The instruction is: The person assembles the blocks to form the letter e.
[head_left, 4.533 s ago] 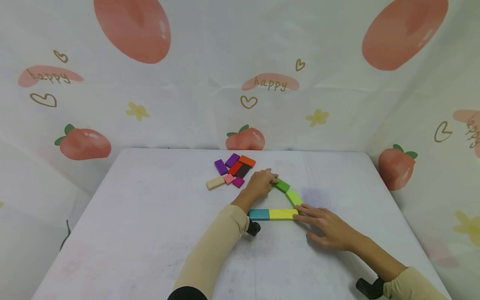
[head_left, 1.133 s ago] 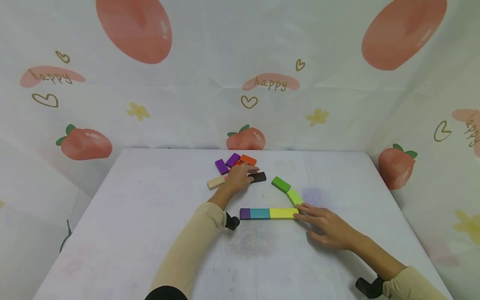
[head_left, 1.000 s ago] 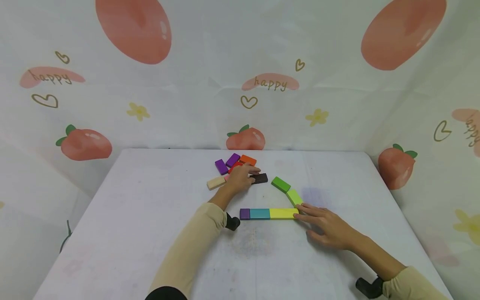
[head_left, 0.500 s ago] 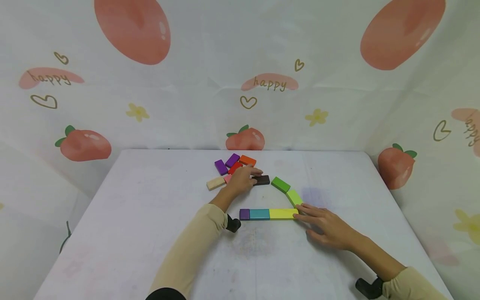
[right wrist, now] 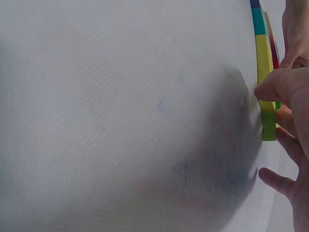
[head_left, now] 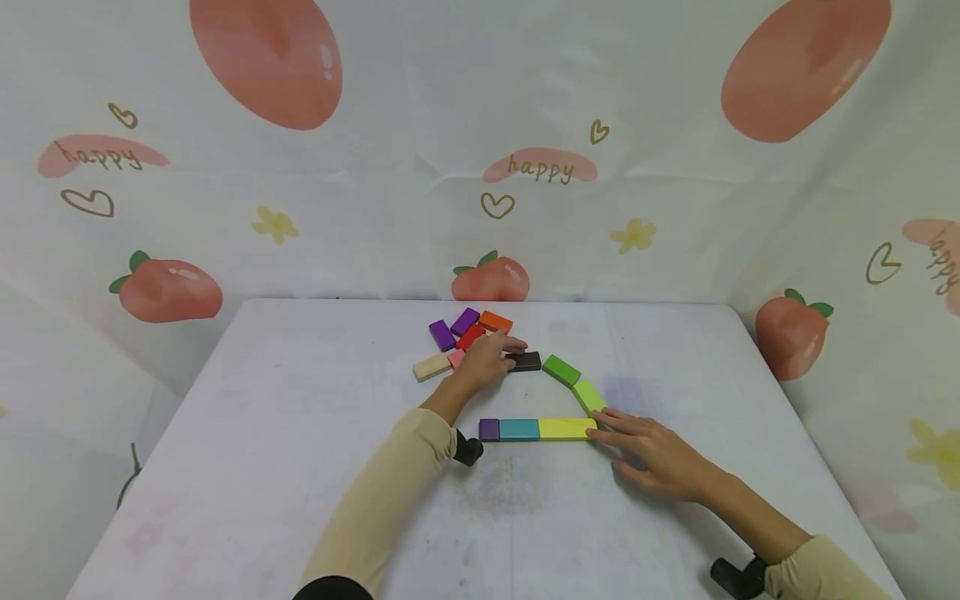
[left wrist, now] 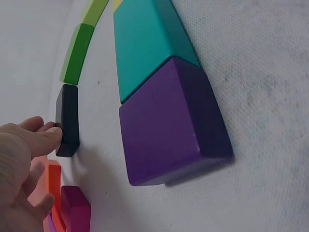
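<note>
My left hand [head_left: 483,364] pinches a dark wooden block [head_left: 525,362] at its left end; in the left wrist view the thumb lies against the block's side [left wrist: 69,116]. This block lies flat, just left of a green block [head_left: 562,369], with a narrow gap. A light green block [head_left: 588,397] continues the curve down to a straight row of yellow [head_left: 566,429], teal [head_left: 519,429] and small purple [head_left: 489,430] blocks. My right hand [head_left: 660,454] rests with fingers extended, fingertips touching the yellow and light green blocks' right ends.
Behind the left hand lie loose blocks: two purple [head_left: 442,335], a red one [head_left: 471,337], an orange one [head_left: 496,322], a pink one [head_left: 456,358] and a beige one [head_left: 432,367]. A magenta block [left wrist: 76,208] shows in the left wrist view. The white table [head_left: 262,467] meets a printed cloth backdrop.
My left hand has left the green block, gone to the pile and slid the dark block rightward out of it, close to the green block. My right hand has stayed put.
</note>
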Demonstrator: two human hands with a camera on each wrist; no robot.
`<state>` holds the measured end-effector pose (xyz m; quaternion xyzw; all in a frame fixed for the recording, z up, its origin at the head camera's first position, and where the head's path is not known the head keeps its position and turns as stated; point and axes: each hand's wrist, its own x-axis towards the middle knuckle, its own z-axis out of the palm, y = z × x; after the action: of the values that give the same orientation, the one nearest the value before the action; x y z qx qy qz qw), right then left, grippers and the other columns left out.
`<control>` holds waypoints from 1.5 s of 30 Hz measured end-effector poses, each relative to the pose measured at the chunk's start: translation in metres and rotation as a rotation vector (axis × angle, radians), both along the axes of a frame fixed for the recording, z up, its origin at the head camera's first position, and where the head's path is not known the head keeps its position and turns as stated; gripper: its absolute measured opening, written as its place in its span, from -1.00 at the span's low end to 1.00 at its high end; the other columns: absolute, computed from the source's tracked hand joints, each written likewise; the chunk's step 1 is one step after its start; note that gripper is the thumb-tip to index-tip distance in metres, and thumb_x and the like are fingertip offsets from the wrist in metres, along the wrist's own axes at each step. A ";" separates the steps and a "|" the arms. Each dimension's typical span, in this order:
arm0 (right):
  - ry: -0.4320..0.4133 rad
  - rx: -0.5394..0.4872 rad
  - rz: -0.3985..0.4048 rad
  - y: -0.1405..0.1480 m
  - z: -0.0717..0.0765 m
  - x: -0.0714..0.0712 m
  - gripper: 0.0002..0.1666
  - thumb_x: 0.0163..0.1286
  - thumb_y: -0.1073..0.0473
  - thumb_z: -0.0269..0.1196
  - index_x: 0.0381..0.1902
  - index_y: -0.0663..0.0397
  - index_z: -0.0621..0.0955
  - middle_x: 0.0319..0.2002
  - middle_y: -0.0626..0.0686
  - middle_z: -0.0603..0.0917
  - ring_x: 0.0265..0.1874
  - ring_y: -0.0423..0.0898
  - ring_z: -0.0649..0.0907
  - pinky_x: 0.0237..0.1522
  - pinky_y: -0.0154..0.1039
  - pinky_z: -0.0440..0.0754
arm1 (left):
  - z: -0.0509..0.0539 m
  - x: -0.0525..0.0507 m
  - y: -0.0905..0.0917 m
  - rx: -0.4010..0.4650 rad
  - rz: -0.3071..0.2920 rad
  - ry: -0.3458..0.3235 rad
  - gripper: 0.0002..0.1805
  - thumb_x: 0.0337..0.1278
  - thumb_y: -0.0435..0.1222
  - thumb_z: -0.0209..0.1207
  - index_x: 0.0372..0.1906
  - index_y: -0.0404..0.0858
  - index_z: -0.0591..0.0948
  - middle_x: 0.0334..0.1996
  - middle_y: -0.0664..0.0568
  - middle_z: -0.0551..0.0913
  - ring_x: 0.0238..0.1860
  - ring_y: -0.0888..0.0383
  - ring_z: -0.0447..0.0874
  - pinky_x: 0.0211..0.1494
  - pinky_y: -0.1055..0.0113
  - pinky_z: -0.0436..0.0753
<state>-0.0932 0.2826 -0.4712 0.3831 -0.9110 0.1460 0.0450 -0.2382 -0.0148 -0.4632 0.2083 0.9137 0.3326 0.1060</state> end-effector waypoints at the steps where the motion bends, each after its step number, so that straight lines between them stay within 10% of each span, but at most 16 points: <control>1: 0.000 0.000 0.001 0.000 0.000 0.000 -0.37 0.16 0.18 0.42 0.25 -0.05 0.62 0.35 0.10 0.50 0.33 0.11 0.48 0.07 0.13 0.61 | 0.000 0.000 0.000 -0.001 0.001 -0.002 -0.59 0.33 -0.43 0.17 0.22 -0.11 0.64 0.22 0.03 0.62 0.51 -0.01 0.16 0.51 -0.04 0.15; 23: -0.003 -0.004 -0.003 0.000 -0.001 0.000 -0.37 0.17 0.19 0.41 0.26 -0.05 0.61 0.35 0.10 0.50 0.33 0.12 0.48 0.07 0.14 0.61 | 0.002 0.002 0.002 0.023 -0.016 -0.008 -0.59 0.34 -0.45 0.14 0.22 -0.15 0.64 0.24 -0.02 0.60 0.49 -0.07 0.21 0.48 -0.07 0.20; 33: -0.003 -0.003 -0.001 0.000 0.001 0.000 -0.36 0.16 0.19 0.42 0.25 -0.03 0.62 0.35 0.11 0.50 0.32 0.12 0.49 0.07 0.14 0.61 | 0.000 -0.002 -0.026 0.134 -0.028 0.048 -0.55 0.31 -0.41 0.21 0.28 -0.21 0.57 0.17 0.00 0.65 0.47 0.00 0.26 0.48 0.00 0.23; 45: -0.003 -0.014 -0.002 0.000 0.000 -0.001 -0.38 0.14 0.21 0.43 0.22 -0.03 0.64 0.34 0.11 0.52 0.31 0.13 0.49 0.08 0.14 0.60 | -0.001 0.008 -0.036 -0.018 -0.039 0.118 -0.49 0.17 -0.29 0.35 0.25 -0.23 0.60 0.14 -0.07 0.67 0.44 -0.08 0.32 0.44 -0.08 0.28</control>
<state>-0.0938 0.2826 -0.4716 0.3816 -0.9104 0.1528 0.0463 -0.2303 -0.0511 -0.4643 0.2442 0.9170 0.3096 0.0603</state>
